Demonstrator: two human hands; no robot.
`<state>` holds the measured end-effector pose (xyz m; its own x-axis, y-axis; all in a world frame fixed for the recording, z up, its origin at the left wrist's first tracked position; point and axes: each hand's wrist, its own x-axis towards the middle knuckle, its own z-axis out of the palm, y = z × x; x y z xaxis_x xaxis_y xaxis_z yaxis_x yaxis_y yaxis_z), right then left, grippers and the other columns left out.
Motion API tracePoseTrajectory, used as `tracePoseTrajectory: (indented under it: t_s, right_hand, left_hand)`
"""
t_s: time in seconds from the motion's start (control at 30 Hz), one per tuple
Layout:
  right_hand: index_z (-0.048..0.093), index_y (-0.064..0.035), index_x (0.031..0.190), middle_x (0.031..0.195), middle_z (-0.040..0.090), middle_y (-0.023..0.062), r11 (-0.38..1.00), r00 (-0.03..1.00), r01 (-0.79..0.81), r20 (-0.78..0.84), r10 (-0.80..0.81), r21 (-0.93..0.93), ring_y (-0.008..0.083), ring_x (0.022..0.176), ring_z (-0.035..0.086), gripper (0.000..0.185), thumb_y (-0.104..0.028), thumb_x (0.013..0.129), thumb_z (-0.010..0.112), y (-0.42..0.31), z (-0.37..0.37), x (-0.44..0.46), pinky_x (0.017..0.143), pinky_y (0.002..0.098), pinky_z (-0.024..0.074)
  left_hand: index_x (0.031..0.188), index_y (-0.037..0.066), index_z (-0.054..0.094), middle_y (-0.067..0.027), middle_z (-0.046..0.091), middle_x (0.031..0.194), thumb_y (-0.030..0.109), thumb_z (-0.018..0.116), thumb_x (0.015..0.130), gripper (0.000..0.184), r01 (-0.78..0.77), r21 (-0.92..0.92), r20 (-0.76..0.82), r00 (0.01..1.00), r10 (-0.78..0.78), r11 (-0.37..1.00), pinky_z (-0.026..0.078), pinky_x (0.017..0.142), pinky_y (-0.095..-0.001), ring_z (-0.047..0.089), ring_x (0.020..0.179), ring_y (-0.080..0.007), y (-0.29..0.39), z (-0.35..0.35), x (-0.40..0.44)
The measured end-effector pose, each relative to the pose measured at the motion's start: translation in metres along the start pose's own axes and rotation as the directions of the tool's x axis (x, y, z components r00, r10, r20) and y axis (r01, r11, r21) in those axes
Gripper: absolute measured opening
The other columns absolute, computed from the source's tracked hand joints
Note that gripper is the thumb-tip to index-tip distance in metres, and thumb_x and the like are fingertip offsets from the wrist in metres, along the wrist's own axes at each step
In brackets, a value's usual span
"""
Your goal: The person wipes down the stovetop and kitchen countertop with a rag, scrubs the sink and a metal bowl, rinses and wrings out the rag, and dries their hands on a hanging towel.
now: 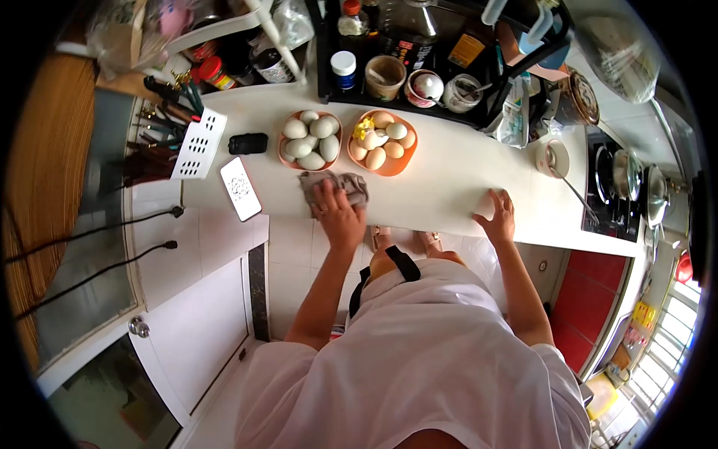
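My left hand (339, 216) presses a crumpled grey-brown cloth (359, 189) onto the white countertop (430, 191), with its fingers over the fabric. My right hand (498, 219) lies at the front edge of the counter, fingers and thumb spread, holding nothing. Just beyond the cloth stands a bowl of pale greenish eggs (312, 138). To the right of that bowl, an orange bowl (407, 159) holds several brownish eggs and a small yellow flower-like piece.
A phone (241, 188) with a lit screen and a black case (247, 144) lie left of the eggs, near a white perforated holder (199, 145). Jars fill a black rack (359, 96) behind. At right are a cup with a spoon (552, 158) and a stove (602, 176).
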<state>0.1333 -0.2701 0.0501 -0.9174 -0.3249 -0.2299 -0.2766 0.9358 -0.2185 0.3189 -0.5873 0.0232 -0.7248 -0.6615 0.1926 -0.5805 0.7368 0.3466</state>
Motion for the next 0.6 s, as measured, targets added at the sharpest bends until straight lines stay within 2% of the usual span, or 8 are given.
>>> tracePoseTrajectory:
  t_s: [0.07, 0.1, 0.2, 0.23, 0.33, 0.4, 0.47, 0.6]
  right_hand:
    - [0.044, -0.0175, 0.136, 0.146, 0.031, 0.0161, 0.998, 0.997, -0.063, 0.036, 0.063, 0.016, 0.0335, 0.134, 0.03, 0.08, -0.033, 0.066, 0.08, -0.007, -0.003, 0.001, 0.106, 0.0416, 0.0346]
    - [0.044, -0.0189, 0.136, 0.147, 0.029, 0.0156, 0.997, 0.996, -0.079, 0.052, 0.079, -0.008, 0.0323, 0.135, 0.029, 0.08, -0.034, 0.066, 0.08, -0.009, -0.005, 0.002, 0.105, 0.0408, 0.0371]
    - [0.043, -0.0211, 0.136, 0.147, 0.029, 0.0154, 0.998, 0.997, -0.068, 0.037, 0.067, 0.008, 0.0316, 0.135, 0.029, 0.081, -0.033, 0.065, 0.081, -0.007, -0.004, 0.0, 0.104, 0.0405, 0.0383]
    - [0.043, -0.0228, 0.136, 0.148, 0.029, 0.0149, 0.998, 0.998, -0.06, 0.026, 0.06, -0.012, 0.0314, 0.135, 0.029, 0.082, -0.034, 0.064, 0.081, -0.006, -0.002, 0.001, 0.103, 0.0406, 0.0388]
    - [0.043, -0.0226, 0.136, 0.148, 0.029, 0.0144, 0.997, 0.996, -0.082, 0.042, 0.082, -0.003, 0.0314, 0.135, 0.029, 0.083, -0.035, 0.064, 0.081, -0.008, -0.004, 0.0, 0.103, 0.0406, 0.039]
    - [0.043, -0.0229, 0.136, 0.148, 0.028, 0.0136, 0.997, 0.997, -0.078, 0.016, 0.078, -0.015, 0.0312, 0.136, 0.028, 0.083, -0.035, 0.064, 0.081, -0.002, -0.001, 0.001, 0.103, 0.0403, 0.0394]
    - [0.043, -0.0231, 0.137, 0.149, 0.027, 0.0132, 0.996, 0.995, -0.089, 0.038, 0.089, -0.003, 0.0311, 0.136, 0.028, 0.084, -0.036, 0.063, 0.081, -0.007, -0.004, 0.0, 0.103, 0.0399, 0.0392]
    - [0.045, -0.0243, 0.135, 0.147, 0.03, 0.0129, 0.991, 0.989, -0.13, 0.065, 0.132, -0.032, 0.0292, 0.137, 0.027, 0.082, -0.037, 0.063, 0.081, -0.016, -0.014, 0.0, 0.103, 0.0394, 0.0394]
  left_hand:
    - [0.107, 0.004, 0.053, -0.0189, 0.035, 0.141, 0.018, 0.061, 0.073, 0.037, -0.169, -0.077, 0.149, 0.973, 0.179, 0.983, 0.024, 0.104, -0.0609, 0.027, 0.134, -0.0424, 0.027, 0.005, -0.01]
    - [0.105, 0.004, 0.053, -0.0189, 0.034, 0.142, 0.02, 0.061, 0.072, 0.038, -0.28, -0.161, 0.154, 0.94, 0.304, 0.946, 0.024, 0.104, -0.0618, 0.026, 0.135, -0.0417, 0.042, 0.011, -0.015]
    - [0.103, 0.004, 0.053, -0.018, 0.032, 0.144, 0.026, 0.062, 0.073, 0.038, -0.499, -0.379, 0.205, 0.776, 0.597, 0.779, 0.025, 0.104, -0.0615, 0.023, 0.137, -0.0387, 0.086, 0.026, -0.021]
    - [0.103, 0.004, 0.053, -0.017, 0.029, 0.146, 0.032, 0.064, 0.073, 0.042, -0.546, -0.434, 0.244, 0.695, 0.677, 0.717, 0.023, 0.107, -0.0575, 0.022, 0.139, -0.0353, 0.097, 0.027, -0.017]
    - [0.12, 0.007, 0.052, -0.0118, 0.026, 0.149, 0.032, 0.064, 0.077, 0.051, -0.667, -0.451, 0.276, 0.528, 0.803, 0.593, 0.016, 0.111, -0.0538, 0.016, 0.141, -0.0333, 0.116, 0.05, -0.001]
    - [0.127, 0.009, 0.05, -0.0092, 0.023, 0.151, 0.034, 0.063, 0.08, 0.055, -0.704, -0.359, 0.287, 0.541, 0.791, 0.612, 0.014, 0.112, -0.0526, 0.013, 0.142, -0.0318, 0.125, 0.066, 0.02]
    - [0.138, 0.01, 0.039, -0.0088, 0.02, 0.152, 0.036, 0.06, 0.083, 0.065, -0.656, -0.281, 0.325, 0.621, 0.713, 0.7, 0.013, 0.112, -0.0524, 0.011, 0.142, -0.0317, 0.138, 0.074, 0.041]
    - [0.144, 0.011, 0.03, -0.0095, 0.018, 0.153, 0.035, 0.06, 0.083, 0.072, -0.589, -0.256, 0.334, 0.691, 0.642, 0.767, 0.015, 0.111, -0.0538, 0.012, 0.142, -0.0336, 0.165, 0.087, 0.059]
